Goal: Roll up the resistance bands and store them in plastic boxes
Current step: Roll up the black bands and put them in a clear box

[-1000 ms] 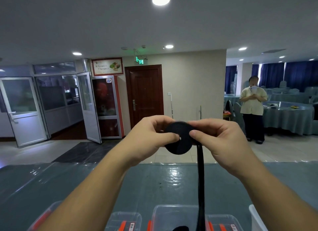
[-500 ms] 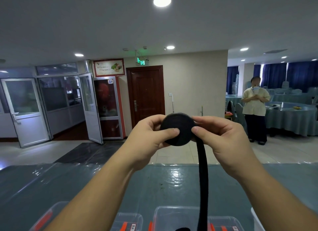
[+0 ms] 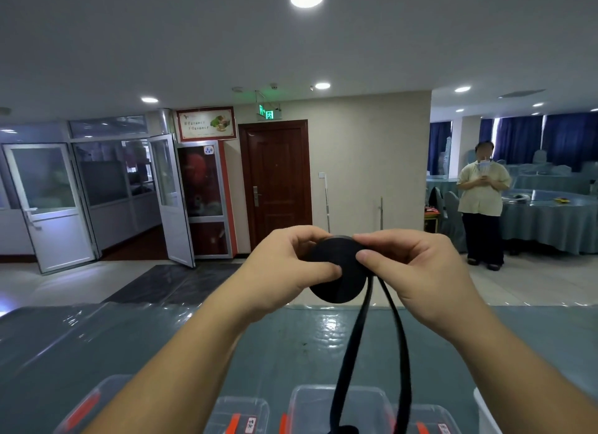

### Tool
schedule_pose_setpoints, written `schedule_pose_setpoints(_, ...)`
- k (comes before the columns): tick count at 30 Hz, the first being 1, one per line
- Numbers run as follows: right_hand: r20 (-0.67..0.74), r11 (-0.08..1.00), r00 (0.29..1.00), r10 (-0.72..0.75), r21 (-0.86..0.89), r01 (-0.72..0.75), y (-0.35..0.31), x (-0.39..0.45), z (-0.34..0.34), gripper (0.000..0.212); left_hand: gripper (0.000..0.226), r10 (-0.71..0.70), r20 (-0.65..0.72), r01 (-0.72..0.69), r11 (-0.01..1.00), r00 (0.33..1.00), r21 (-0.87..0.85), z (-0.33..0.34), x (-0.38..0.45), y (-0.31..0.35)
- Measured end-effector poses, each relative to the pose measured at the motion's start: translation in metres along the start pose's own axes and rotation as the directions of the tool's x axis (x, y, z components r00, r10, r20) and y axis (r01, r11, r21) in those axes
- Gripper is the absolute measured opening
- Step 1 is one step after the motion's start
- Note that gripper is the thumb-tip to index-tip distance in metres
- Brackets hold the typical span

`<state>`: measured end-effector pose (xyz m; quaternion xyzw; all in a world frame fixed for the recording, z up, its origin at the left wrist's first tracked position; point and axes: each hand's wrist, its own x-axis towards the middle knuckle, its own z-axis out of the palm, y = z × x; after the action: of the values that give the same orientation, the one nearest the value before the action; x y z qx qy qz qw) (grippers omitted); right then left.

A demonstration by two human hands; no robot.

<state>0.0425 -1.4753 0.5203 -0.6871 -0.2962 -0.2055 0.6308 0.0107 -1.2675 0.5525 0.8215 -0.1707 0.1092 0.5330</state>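
Nearest us, along the bottom edge, we see clear plastic boxes with orange latches standing on the surface (image 3: 161,343), which is covered in a shiny grey-blue cloth. The middle box (image 3: 310,407) is the one the band's loose tail drops toward; a dark end of the tail shows at its near edge, though we cannot tell whether it lies inside. A smaller box (image 3: 239,414) sits just left of it, another box (image 3: 94,404) lies farther left, and one more box (image 3: 433,420) sits to the right. What these hold we cannot tell.

Above them, we hold the black resistance band (image 3: 338,272) in the air between both hands, wound into a flat disc. It sits between the two grips, with two loose strands (image 3: 352,346) hanging from its right side down toward the boxes.

Our left hand (image 3: 284,268) closes on the roll, thumb pressed on its near face and fingers curled behind. Our right hand (image 3: 417,272) pinches the roll's right edge, thumb in front, fingers curled over the top.

Farther off, a person (image 3: 482,200) in a pale shirt stands beside a round draped table (image 3: 550,220). A dark wooden door (image 3: 275,181) and an open glass door (image 3: 168,197) stand at the back.
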Motion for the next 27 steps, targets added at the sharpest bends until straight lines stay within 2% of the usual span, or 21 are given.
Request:
schedule_pose_setpoints(2,-0.017,1.0,1.0,-0.006,0.022,0.007,0.0,-0.002,0.002,0.027,0.025,-0.008,-0.015,0.007,0.998,1.0,-0.054,-0.002,-0.001,0.0)
schedule_pose_setpoints(5,-0.093,0.992,0.996,-0.003,0.128,0.015,0.0,-0.001,0.004,0.03,0.025,-0.058,-0.092,0.023,0.937,0.994,-0.348,0.005,-0.001,-0.003)
schedule_pose_setpoints(6,-0.098,0.989,0.995,-0.002,0.147,0.016,0.0,0.0,0.004,0.031,0.026,-0.072,-0.105,0.025,0.919,0.992,-0.393,0.007,0.0,-0.005)
schedule_pose_setpoints(7,-0.096,0.99,0.995,-0.002,0.138,0.015,0.0,0.001,0.004,0.031,0.028,-0.064,-0.108,0.021,0.932,0.992,-0.363,0.007,0.001,-0.006)
schedule_pose_setpoints(9,-0.063,0.997,0.998,0.003,0.073,0.001,0.0,0.002,0.002,0.028,0.031,-0.016,-0.048,0.009,0.991,0.999,-0.137,0.002,0.002,-0.004)
schedule_pose_setpoints(11,-0.018,1.0,1.0,0.009,0.019,-0.009,-0.001,0.002,0.003,0.025,0.033,0.0,0.042,-0.003,0.998,0.999,0.067,-0.005,0.001,0.001)
schedule_pose_setpoints(12,-0.014,1.0,1.0,0.007,0.02,-0.007,-0.001,0.001,0.003,0.025,0.031,0.006,0.058,-0.012,0.995,0.998,0.098,-0.008,0.001,0.003)
schedule_pose_setpoints(14,-0.047,0.998,0.999,-0.003,0.069,0.006,0.001,0.001,0.004,0.027,0.027,0.026,0.023,-0.027,1.0,0.999,0.016,-0.008,0.0,0.002)
schedule_pose_setpoints(17,-0.088,0.987,0.996,0.002,0.161,0.012,0.002,0.0,0.002,0.03,0.025,-0.041,-0.076,0.018,0.957,0.996,-0.289,-0.001,0.001,-0.004)
schedule_pose_setpoints(18,-0.086,0.988,0.996,0.006,0.153,0.008,0.001,0.001,0.002,0.029,0.026,-0.047,-0.075,0.023,0.957,0.996,-0.288,0.0,0.001,-0.006)
schedule_pose_setpoints(21,-0.007,1.0,1.0,0.007,0.018,-0.007,0.001,0.002,0.001,0.026,0.031,-0.019,0.061,0.018,1.0,0.998,0.015,-0.004,0.001,-0.002)
schedule_pose_setpoints(23,0.007,1.0,1.0,-0.003,-0.029,0.003,-0.001,0.002,0.001,0.026,0.032,-0.018,0.094,0.008,0.995,0.995,0.097,-0.008,0.002,0.0)
schedule_pose_setpoints(24,-0.007,1.0,1.0,-0.014,-0.008,0.014,-0.002,0.003,0.001,0.027,0.031,-0.006,0.067,0.002,0.997,0.998,0.071,-0.008,0.003,0.0)
schedule_pose_setpoints(27,-0.058,0.992,0.998,-0.027,0.124,0.034,-0.002,0.004,0.0,0.032,0.028,-0.039,-0.054,0.026,0.974,0.998,-0.226,-0.002,0.004,-0.003)
